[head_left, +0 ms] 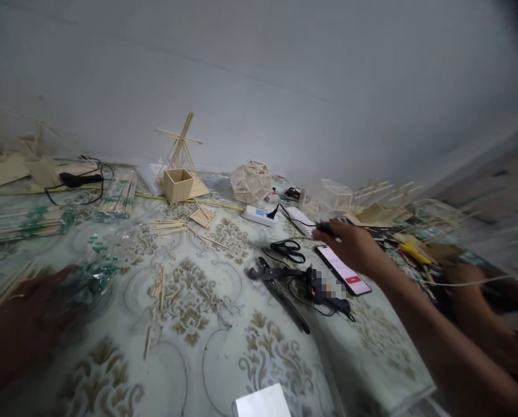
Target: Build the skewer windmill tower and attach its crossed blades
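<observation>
My left hand (33, 324) is blurred at the lower left, its fingers closed around a crumpled clear plastic wrapper with green print (96, 272). Over on the right, my right hand (349, 243) grips a small black object (324, 227), mostly covered by the fingers; a black cord appears to run to it. Just below that hand lies a phone (343, 269) with a lit screen. Nearby on the patterned tablecloth (215, 370) are a black glue gun (317, 286), dark-handled pliers (285, 298) and a coiled black cord (288, 251).
A stick windmill model (178, 185) and a ball-shaped stick frame (250, 180) stand near the wall. A white power strip (259, 215) lies before them. Wrapped stick bundles (117, 194) and loose sticks (169, 227) sit left. Another person's arm (476, 307) reaches in at right.
</observation>
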{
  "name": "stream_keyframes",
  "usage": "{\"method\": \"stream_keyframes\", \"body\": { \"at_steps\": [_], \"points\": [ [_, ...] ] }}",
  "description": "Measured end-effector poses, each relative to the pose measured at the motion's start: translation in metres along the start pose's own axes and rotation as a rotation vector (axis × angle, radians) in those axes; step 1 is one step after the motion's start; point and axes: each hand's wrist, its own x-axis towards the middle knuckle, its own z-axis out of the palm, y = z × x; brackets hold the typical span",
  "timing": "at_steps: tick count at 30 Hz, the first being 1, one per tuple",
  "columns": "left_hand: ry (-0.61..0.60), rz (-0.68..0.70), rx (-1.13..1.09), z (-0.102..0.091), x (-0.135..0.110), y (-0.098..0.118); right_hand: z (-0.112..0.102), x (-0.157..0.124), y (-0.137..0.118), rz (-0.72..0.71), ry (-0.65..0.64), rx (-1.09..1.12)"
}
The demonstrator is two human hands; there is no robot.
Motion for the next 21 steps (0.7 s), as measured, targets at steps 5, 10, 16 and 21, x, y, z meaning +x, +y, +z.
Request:
{"method": "stream_keyframes", "body": {
  "at_steps": [5, 10, 16, 21],
  "points": [
    [0.024, 0.024, 0.032, -0.011, 0.002, 0.024, 0.048, -0.107, 0.034, 0.085, -0.004, 0.067],
    [-0.023, 0.026, 0.019, -0.022, 0.007, 0.031, 0.071, -0.132, 0.032, 0.093, -0.172, 0.170],
    [-0.003, 0.015, -0.010, -0.022, 0.004, 0.035, 0.041, -0.116, 0.029, 0.063, -0.021, 0.212],
    [-0.012, 0.000, 0.007, -0.021, 0.001, 0.041, -0.009, -0.079, 0.019, 0.017, 0.165, 0.184]
  ]
}}
